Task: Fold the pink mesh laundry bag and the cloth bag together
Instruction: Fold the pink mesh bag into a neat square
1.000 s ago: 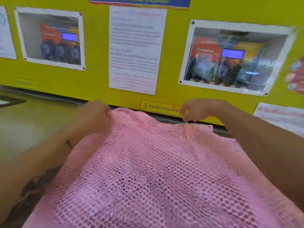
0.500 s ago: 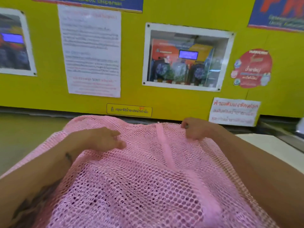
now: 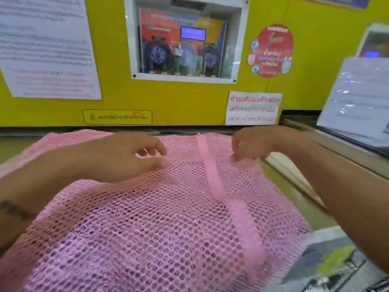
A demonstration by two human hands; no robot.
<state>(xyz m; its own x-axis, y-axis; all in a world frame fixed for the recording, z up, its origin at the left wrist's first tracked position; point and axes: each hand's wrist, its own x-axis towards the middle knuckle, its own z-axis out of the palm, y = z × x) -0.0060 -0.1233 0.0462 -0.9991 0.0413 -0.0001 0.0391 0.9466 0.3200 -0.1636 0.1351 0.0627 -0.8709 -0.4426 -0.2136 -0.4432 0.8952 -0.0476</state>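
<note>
The pink mesh laundry bag [image 3: 160,224] lies spread over the surface in front of me, with a solid pink strip [image 3: 212,175] running down its middle. Something darker shows faintly through the mesh near me; I cannot make out the cloth bag as such. My left hand [image 3: 126,157] hovers just above the mesh left of the strip, fingers apart, holding nothing. My right hand [image 3: 248,146] is right of the strip near the far edge, fingers loosely curled down with the tips touching the mesh.
A yellow wall [image 3: 168,102] with taped notices and a framed photo stands right behind the bag. To the right are a pale ledge [image 3: 299,180] and a tilted laminated sheet [image 3: 357,98]. A dark printed item [image 3: 328,266] lies at the lower right.
Both hands have let go of the bag's far edge and drawn back a little toward me, with fingers opening. The view has swung right and the mesh lies flatter.
</note>
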